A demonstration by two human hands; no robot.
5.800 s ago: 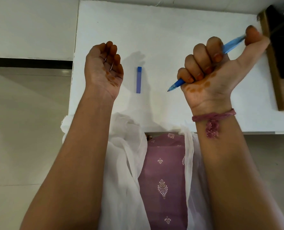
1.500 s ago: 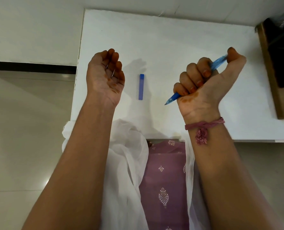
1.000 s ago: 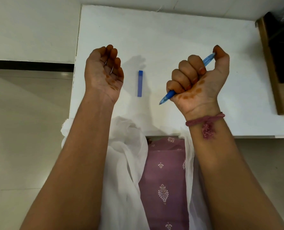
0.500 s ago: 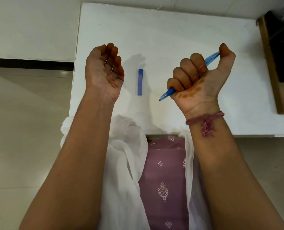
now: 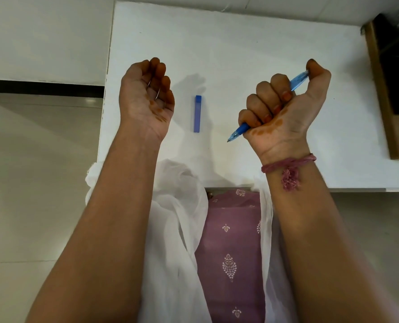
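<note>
1. The right hand (image 5: 284, 106) holds the blue ballpoint pen (image 5: 240, 131) in a full fist. Its fingers (image 5: 266, 92) wrap round the barrel and the thumb (image 5: 317, 71) presses over the upper end, so the grip is closed tight on the pen, palm toward the camera
2. The pen sits slantwise in that fist, raised above the white desk (image 5: 240, 38). Its bare writing tip pokes out below the little finger and points down and to the left
3. I judge this fist firm but clumsy. For capping, the pen is better rolled down toward the fingertips, so that more of the tip end is free and can be aimed
4. The left hand (image 5: 147, 96) is raised too, palm toward the camera. Its grip is slack: the fingers are loosely curled and hold nothing
5. The blue pen cap (image 5: 197, 113) lies flat on the desk between the two hands, touching neither, its length running away from the person. I cannot tell which end is the open one
6. Capping looks like the step in hand. The left hand should pinch the cap near its closed end, line its mouth up with the barrel and push straight on, because a slanted push may jab a fingertip or smear ink
7. The bare tip should be kept off the white scarf (image 5: 177, 217) that drapes over the lap at the desk's near edge
</note>
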